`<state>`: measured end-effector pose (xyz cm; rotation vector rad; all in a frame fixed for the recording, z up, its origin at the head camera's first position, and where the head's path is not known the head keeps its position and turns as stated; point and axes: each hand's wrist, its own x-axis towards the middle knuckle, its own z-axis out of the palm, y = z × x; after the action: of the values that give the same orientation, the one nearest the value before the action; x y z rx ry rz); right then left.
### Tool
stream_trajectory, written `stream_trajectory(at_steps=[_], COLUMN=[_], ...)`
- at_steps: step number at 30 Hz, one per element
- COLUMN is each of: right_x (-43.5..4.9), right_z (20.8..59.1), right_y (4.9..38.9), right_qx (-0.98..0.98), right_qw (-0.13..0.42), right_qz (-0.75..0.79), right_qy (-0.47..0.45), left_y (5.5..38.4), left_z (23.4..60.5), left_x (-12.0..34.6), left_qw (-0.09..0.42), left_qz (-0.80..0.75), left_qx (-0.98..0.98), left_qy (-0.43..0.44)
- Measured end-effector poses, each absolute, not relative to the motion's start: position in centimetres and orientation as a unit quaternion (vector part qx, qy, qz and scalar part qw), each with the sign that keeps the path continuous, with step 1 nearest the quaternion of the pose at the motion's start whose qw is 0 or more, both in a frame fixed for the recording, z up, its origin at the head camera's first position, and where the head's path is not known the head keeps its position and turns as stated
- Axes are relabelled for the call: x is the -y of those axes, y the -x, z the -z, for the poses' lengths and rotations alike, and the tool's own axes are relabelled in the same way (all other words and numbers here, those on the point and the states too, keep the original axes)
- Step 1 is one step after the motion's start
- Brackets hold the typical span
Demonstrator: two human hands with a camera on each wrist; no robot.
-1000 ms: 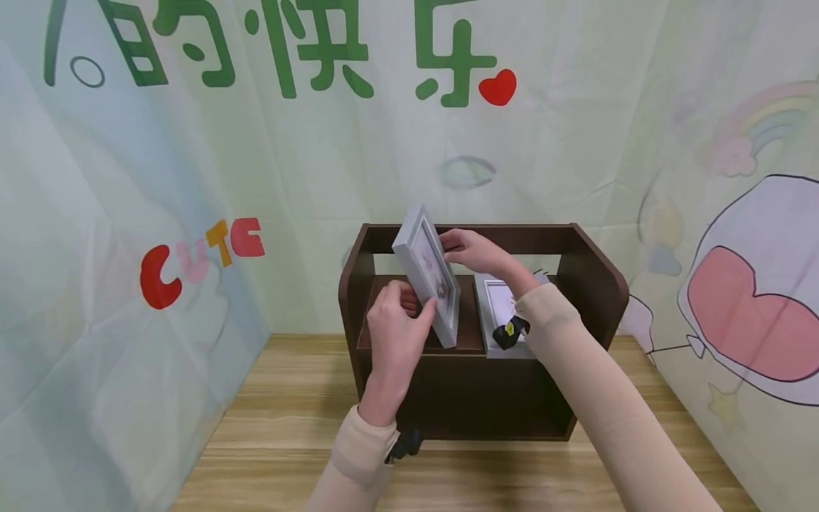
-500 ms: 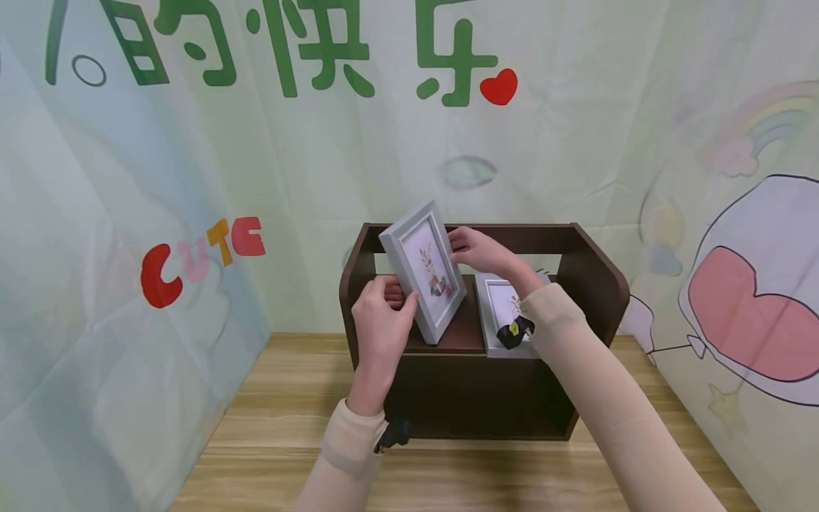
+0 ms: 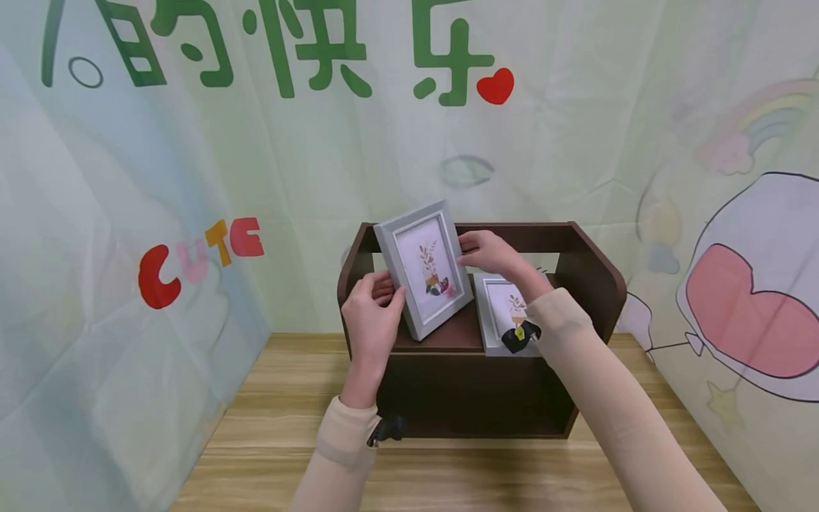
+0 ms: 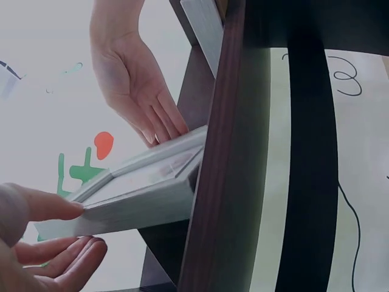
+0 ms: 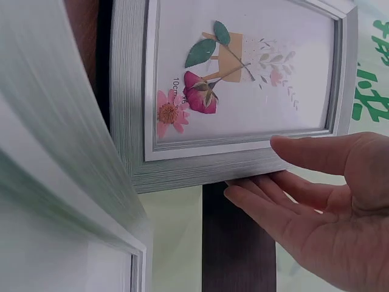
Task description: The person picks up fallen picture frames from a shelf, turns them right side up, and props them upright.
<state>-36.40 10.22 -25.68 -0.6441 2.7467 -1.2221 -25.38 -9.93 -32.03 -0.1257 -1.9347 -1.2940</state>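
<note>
A grey picture frame point(image 3: 427, 274) with a plant print and dried flowers point(image 5: 200, 94) stands tilted on the left part of a dark brown shelf unit's upper board point(image 3: 457, 334), its lower corner near the board's front. My left hand point(image 3: 371, 313) holds its left edge, thumb at the front and fingers behind. At the opposite edge, my right hand point(image 3: 489, 254) pinches the rim, its thumb point(image 5: 310, 152) on the front face and fingers behind. A second grey picture frame point(image 3: 499, 320) lies leaning back on the right part of the board, partly covered by my right forearm.
The brown shelf unit point(image 3: 473, 398) has raised side panels and a back rail point(image 3: 525, 233). It stands on a wood-grain table point(image 3: 281, 427). Printed cloth point(image 3: 320, 178) hangs behind and on both sides.
The left picture frame has turned from nearly edge-on to face the head camera. My left hand moved left with its edge; my right hand shifted slightly right.
</note>
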Motion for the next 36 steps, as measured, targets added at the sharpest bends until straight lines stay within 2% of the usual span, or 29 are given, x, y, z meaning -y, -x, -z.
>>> stream_trajectory(at_steps=[7, 24, 36], right_x=[-10.8, -11.3, -11.8], right_z=[25.9, 26.0, 26.5], right_y=[35.9, 33.9, 32.6], right_qx=[-0.900, -0.900, -0.896], right_qw=[0.015, 0.001, -0.022], right_qz=[0.397, 0.420, 0.429], right_qy=[0.179, 0.117, 0.111], left_y=[26.0, 27.1, 27.8], left_z=[32.4, 32.8, 32.9], left_x=[10.1, 9.8, 9.6], left_qw=[0.391, 0.419, 0.433], left_qz=[0.525, 0.525, 0.513], left_qx=[0.755, 0.740, 0.741], left_qy=[0.040, 0.023, 0.023])
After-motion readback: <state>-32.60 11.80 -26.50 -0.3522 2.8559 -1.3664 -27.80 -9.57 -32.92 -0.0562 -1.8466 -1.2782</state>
